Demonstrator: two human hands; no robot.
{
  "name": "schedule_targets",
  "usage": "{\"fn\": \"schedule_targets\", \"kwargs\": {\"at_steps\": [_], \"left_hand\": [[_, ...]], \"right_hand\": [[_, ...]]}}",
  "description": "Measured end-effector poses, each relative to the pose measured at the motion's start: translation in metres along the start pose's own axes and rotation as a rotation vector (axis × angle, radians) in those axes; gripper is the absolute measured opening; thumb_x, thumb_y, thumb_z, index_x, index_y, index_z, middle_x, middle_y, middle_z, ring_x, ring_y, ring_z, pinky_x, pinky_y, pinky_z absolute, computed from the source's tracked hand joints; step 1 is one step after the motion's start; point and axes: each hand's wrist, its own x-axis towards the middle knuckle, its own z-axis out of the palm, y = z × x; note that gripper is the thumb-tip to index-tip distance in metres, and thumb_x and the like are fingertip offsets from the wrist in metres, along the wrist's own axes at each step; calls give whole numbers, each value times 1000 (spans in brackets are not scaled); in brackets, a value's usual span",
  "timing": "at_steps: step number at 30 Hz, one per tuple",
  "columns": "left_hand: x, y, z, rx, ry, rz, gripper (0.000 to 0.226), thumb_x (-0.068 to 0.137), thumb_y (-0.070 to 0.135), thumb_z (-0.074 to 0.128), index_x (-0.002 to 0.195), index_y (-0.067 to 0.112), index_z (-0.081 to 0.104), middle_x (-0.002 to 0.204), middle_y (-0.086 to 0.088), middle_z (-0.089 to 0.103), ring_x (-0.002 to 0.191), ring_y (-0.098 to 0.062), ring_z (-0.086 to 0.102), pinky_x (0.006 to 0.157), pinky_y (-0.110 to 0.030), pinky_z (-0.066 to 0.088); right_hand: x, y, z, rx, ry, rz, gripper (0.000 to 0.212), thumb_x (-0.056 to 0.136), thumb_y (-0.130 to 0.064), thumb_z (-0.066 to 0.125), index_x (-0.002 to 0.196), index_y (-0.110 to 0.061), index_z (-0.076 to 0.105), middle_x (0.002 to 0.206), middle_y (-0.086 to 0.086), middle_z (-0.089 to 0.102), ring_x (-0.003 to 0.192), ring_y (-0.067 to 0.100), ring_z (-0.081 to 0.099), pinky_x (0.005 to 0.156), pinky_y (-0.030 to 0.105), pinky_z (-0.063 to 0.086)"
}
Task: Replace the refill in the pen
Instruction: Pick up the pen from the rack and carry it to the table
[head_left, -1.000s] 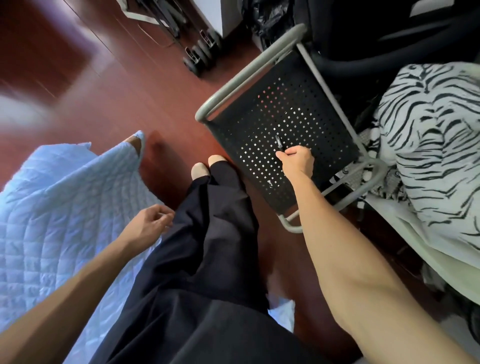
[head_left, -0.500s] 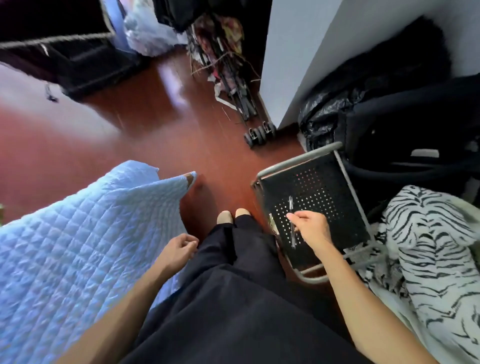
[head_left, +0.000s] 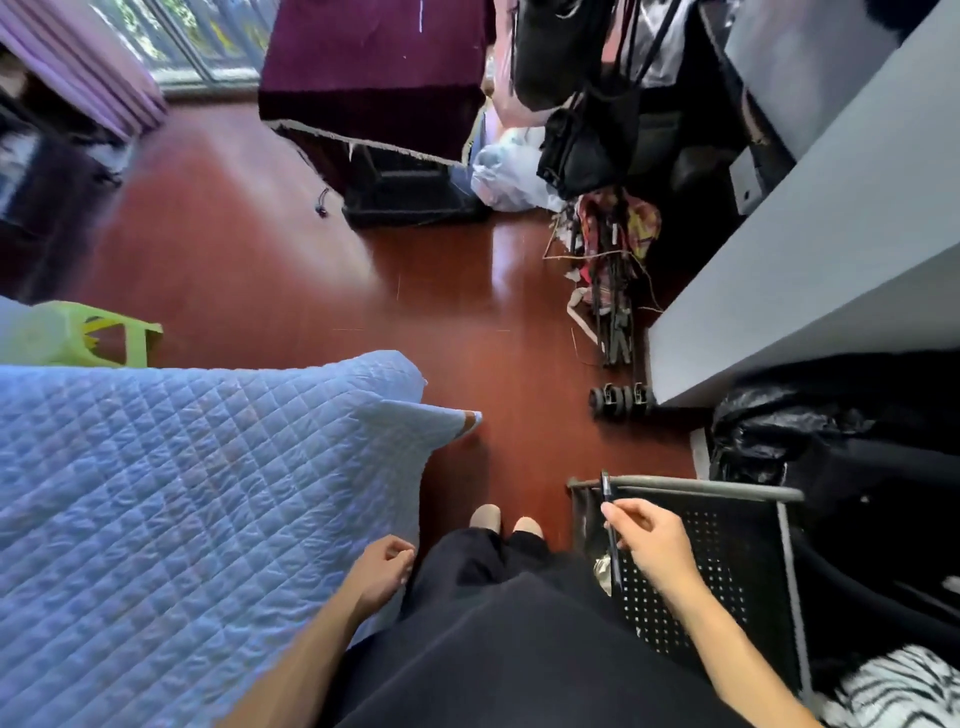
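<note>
Step in hand looked like pickup: right hand (head_left: 657, 540) had the pen (head_left: 611, 535) pinched in its grip, lifted clear above the perforated black chair seat (head_left: 727, 551). Left hand (head_left: 382, 569) lay loosely curled and empty at the edge of the blue quilt (head_left: 182, 493). Pen looked unopened, refill not visible. Next move probably needs both hands on the barrel to unscrew it. Room: red-brown floor (head_left: 311, 260), folded stroller (head_left: 615, 322), green stool (head_left: 104, 338), clutter at right.

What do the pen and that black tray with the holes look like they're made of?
Pen: probably dark plastic, slim and slightly glossy, held in the right hand. Perforated tray: likely black-painted sheet metal, with punched rows of holes and a grey tubular rim.
</note>
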Motion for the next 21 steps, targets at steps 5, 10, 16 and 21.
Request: {"fn": "schedule_targets", "kwargs": {"at_steps": [5,10,16,21], "left_hand": [[-2,0,-12,-8,-7,-44,22,102,6,47,83,9,59,75,-10,57,68,-19,51,65,-28,41],[23,1,-28,13,-11,-123,22,101,8,54,83,13,65,78,-4,63,65,-15,52,56,-20,38],[86,42,-80,10,-2,-125,26,99,5,59,75,14,66,79,-4,67,74,-13,58,64,-19,42],[148,116,-133,-118,-8,-76,36,101,-3,49,68,10,54,62,-6,52,54,-16,44,57,-29,36]], "right_hand": [[32,-41,8,14,-23,-25,8,97,-20,78,91,-15,79,62,-16,76,45,-5,56,55,10,49],[74,-94,20,37,-41,-15,10,99,-21,76,96,-12,79,73,-2,78,51,0,58,58,15,52],[134,-169,31,37,-11,-8,8,99,-24,75,95,-18,79,79,0,79,54,-6,63,52,8,49],[179,-232,41,42,17,-33,9,101,-24,73,96,-19,79,83,3,80,61,2,66,60,14,52]]}}
